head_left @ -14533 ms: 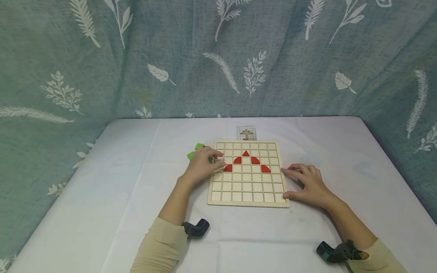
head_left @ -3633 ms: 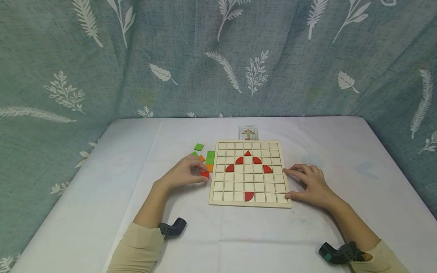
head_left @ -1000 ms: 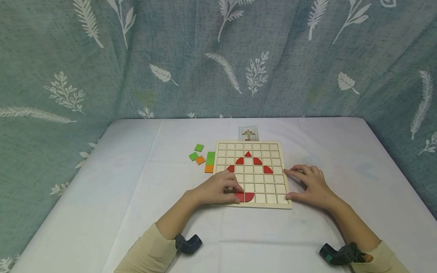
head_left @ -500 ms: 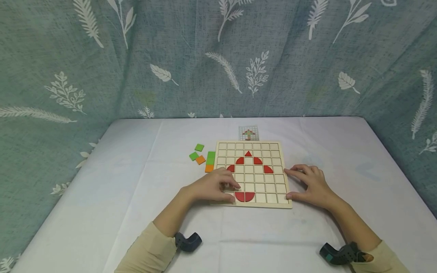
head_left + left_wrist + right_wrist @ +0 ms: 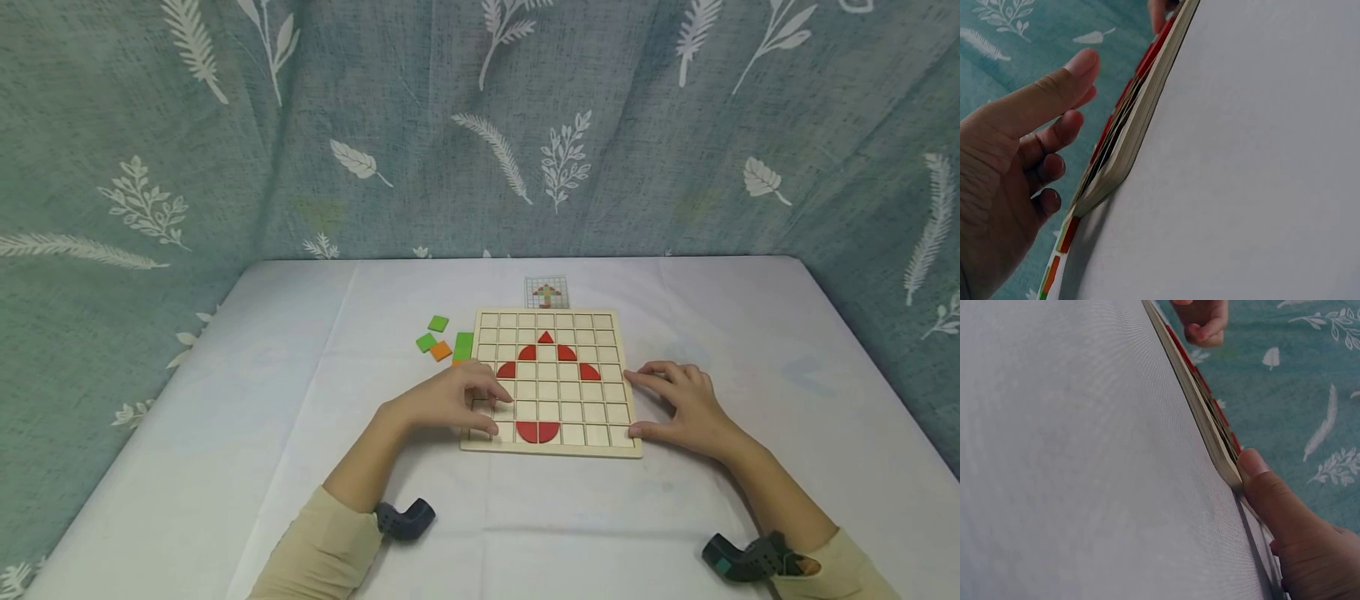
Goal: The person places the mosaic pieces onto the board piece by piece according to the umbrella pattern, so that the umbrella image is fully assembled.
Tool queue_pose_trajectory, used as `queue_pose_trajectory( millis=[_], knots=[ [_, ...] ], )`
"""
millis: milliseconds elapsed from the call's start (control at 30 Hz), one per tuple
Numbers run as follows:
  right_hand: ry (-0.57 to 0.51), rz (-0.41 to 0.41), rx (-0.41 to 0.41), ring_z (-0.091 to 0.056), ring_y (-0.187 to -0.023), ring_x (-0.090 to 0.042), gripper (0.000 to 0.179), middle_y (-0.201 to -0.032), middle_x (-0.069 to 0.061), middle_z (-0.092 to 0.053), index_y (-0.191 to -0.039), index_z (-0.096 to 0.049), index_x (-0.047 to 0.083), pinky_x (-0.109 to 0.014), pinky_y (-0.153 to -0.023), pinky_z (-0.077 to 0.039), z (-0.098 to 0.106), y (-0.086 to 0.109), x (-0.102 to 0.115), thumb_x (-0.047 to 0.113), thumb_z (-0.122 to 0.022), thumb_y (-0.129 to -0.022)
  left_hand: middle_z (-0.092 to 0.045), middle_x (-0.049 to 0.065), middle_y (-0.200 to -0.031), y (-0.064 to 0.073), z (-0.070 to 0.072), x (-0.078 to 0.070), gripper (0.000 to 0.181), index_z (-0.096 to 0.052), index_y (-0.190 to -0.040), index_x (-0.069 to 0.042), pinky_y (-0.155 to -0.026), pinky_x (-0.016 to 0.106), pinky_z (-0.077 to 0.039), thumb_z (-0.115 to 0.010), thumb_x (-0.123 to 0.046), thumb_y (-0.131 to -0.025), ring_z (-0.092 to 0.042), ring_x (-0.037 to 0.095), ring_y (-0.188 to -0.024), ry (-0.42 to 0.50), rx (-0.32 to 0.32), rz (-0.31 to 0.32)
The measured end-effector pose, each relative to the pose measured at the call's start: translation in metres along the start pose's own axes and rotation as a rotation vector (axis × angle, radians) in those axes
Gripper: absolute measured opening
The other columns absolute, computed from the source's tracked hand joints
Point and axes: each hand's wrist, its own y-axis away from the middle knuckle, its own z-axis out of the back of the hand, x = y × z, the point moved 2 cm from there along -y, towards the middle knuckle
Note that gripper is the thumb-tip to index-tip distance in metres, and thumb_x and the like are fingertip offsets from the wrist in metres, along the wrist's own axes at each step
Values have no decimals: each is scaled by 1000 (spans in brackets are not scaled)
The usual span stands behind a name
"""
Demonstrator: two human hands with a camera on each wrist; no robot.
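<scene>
A wooden grid board (image 5: 570, 451) lies flat on the white table. In its upper half sit a red triangle (image 5: 546, 337) and several red quarter-circle tiles (image 5: 567, 353). Two more, a left quarter-circle (image 5: 527, 432) and a right quarter-circle (image 5: 550, 432), lie side by side in the bottom row, forming a half disc. My left hand (image 5: 442, 398) hovers over the board's left side with thumb and fingers apart, holding nothing. My right hand (image 5: 686, 408) touches the board's right edge with thumb and index finger spread along it; the right wrist view shows the thumb (image 5: 1279, 503) at a corner.
Left of the board lie loose green tiles (image 5: 438, 323), an orange tile (image 5: 440, 351) and green pieces (image 5: 463, 343) against the edge, with another orange piece partly behind my left hand. A small pattern card (image 5: 547, 290) lies beyond the board's far edge. A leaf-print curtain (image 5: 405, 167) hangs behind.
Red quarter-circles have come into the bottom row, the left one within the last few seconds. My left hand has let go of it and drawn back leftward. The right hand stays put.
</scene>
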Motion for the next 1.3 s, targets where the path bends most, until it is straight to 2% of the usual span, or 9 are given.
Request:
queue_pose_trajectory(
  millis=[267,567,667,800,1033,1300],
  knots=[
    [-1,0,-1,-38,-100,-27,76,-119,-9,-51,-126,-60,11,-48,-84,-24,0,0,-1,45,-83,-63,-63,-9,-99,5,11,7,39,-71,-105,-19,-88,34,-41,-83,-33,-70,-51,11,-95,22,-42,39],
    [-11,21,-9,-38,-100,-26,75,-120,-9,-51,-126,-60,10,-48,-83,-23,1,-1,0,45,-82,-64,-64,-5,-100,14,29,19,41,-70,-108,-18,-88,37,-41,-83,-30,-71,-50,13,-96,42,-147,141],
    [-11,29,-12,-38,-99,-26,75,-119,-9,-51,-126,-60,10,-48,-83,-23,1,-1,0,45,-82,-64,-62,-4,-99,19,34,23,43,-70,-109,-19,-84,37,-41,-84,-31,-70,-48,15,-94,34,-183,189],
    [-3,25,-12,-38,-99,-25,74,-119,-9,-51,-125,-60,10,-47,-83,-24,1,0,1,44,-82,-64,-62,-3,-101,24,39,30,44,-70,-109,-16,-81,37,-41,-84,-30,-69,-48,17,-92,24,-227,219],
    [4,10,-7,-38,-99,-25,75,-119,-8,-51,-126,-60,10,-47,-83,-24,2,1,0,45,-83,-63,-64,-3,-103,24,39,37,42,-70,-108,-14,-88,38,-40,-83,-29,-71,-48,16,-99,1,-285,220],
    [-12,15,-9,-38,-100,-26,75,-120,-8,-51,-127,-60,11,-47,-83,-24,0,1,-1,45,-82,-64,-60,-1,-102,21,34,43,43,-68,-113,-13,-88,38,-42,-81,-25,-74,-48,17,-98,-55,-349,284]
  ],
)
